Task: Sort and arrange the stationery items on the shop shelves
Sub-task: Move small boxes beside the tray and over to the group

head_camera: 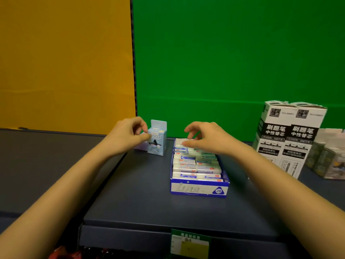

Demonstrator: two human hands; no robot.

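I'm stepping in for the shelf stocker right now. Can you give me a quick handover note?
Left hand pinches the small blue box, upright on the shelf left of the eraser tray.
Right hand is curled over the tray's back row; grip unclear.
Done: tray looks full; refill boxes stand to its right.
Left: settle the blue box, probably tidy the far-right small boxes.

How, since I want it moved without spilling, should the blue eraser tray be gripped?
Probably best to grip the blue eraser tray by its two long side walls, coming in from both sides at once. It is open-topped and packed with erasers, so keep it level.
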